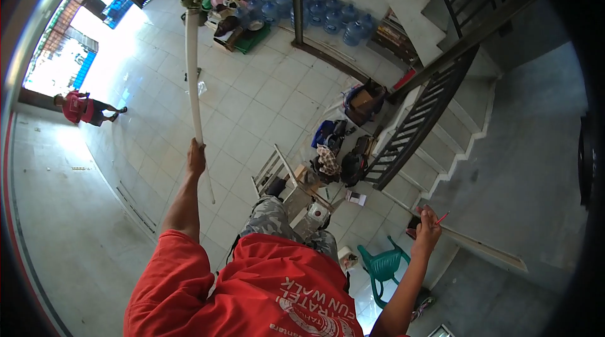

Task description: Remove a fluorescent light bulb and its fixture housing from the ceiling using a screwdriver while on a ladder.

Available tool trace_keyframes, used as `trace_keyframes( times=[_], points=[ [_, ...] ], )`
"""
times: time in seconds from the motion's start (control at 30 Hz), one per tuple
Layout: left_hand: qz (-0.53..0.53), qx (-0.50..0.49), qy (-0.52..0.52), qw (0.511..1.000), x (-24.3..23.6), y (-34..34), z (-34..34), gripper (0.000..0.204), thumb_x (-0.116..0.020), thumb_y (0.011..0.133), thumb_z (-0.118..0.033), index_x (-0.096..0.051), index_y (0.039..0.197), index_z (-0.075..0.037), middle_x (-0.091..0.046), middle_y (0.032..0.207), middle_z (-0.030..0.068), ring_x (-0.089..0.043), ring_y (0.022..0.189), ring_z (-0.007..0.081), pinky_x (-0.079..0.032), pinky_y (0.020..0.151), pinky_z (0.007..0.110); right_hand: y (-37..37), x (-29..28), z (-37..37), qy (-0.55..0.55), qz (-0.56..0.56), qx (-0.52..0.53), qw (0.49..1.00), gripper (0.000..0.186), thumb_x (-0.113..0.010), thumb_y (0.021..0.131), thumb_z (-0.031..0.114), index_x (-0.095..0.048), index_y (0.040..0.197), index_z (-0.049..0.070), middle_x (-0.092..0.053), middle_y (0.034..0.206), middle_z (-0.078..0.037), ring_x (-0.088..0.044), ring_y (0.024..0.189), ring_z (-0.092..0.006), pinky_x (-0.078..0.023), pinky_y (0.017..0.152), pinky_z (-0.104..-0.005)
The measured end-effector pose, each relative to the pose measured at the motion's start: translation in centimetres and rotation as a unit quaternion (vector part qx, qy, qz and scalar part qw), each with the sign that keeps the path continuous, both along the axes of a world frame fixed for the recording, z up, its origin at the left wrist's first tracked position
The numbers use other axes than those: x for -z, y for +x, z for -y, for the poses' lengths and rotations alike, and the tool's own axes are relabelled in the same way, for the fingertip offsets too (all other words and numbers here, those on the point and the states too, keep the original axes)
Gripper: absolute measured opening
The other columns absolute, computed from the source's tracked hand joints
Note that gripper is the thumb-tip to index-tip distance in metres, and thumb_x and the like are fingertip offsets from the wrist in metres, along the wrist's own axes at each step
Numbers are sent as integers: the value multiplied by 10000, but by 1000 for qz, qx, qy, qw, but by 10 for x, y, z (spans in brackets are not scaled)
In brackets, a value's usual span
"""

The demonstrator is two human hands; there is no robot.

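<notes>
My left hand (196, 158) is raised and shut around a long white pipe (193, 72). The pipe runs from below the hand far up over the tiled floor. My right hand (427, 231) is lifted at the right and grips a thin red pencil (442, 217). The pencil tip is close to a long white strip (488, 247) that lies along the grey wall beside the stairs. Below me I see my red shirt and camouflage trousers.
A white wooden stand (276, 172) is under me, and a green plastic chair (380, 266) is to its right. Bags and tools (340, 151) lie by the black stair railing (417, 124). Blue water jugs (334, 19) stand at the back. A person in red (79, 109) is at the doorway.
</notes>
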State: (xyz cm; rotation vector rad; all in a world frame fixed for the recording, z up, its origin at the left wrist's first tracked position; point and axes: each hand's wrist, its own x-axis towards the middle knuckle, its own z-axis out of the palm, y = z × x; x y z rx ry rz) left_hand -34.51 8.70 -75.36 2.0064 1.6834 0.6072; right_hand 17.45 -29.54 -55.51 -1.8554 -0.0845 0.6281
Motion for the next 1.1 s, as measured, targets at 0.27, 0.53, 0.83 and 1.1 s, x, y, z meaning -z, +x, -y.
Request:
trace_keyframes(
  times=[0.27, 0.53, 0.83, 1.1],
  points=[
    [-51, -46, -5, 998, 0, -21, -9, 281, -493, 884, -71, -420, 1129, 46, -560, 973, 283, -533, 919, 453, -427, 754, 471, -25, 26, 37, -37, -9, 59, 998, 296, -477, 910, 265, -561, 1101, 55, -644, 974, -50, -359, 458, -30, -447, 371, -215],
    [-31, -45, -26, 998, 10, -53, -29, 311, -490, 886, -75, -435, 1173, 31, -553, 1070, 262, -532, 996, 405, -419, 819, 434, -53, 48, 44, -44, 25, 18, 999, 279, -465, 925, 211, -551, 1098, 10, -647, 940, -80, -614, 646, -122, -501, 390, -240],
    [-89, -93, 44, 991, 5, -132, -46, 350, -478, 876, -19, -389, 1210, 32, -548, 1058, 265, -535, 987, 403, -423, 812, 433, -58, 69, 40, -57, 72, 2, 996, 219, -474, 920, 167, -586, 1051, 32, -656, 860, -94, -626, 670, -129, -519, 399, -258],
    [-91, -145, 41, 984, -23, -139, -33, 390, -517, 815, 32, -429, 1194, 2, -586, 1001, 229, -574, 941, 364, -455, 771, 416, -53, 88, 55, -27, 50, -10, 998, 241, -473, 917, 158, -551, 1096, 17, -643, 889, -96, -619, 688, -132, -525, 400, -265]
  ],
)
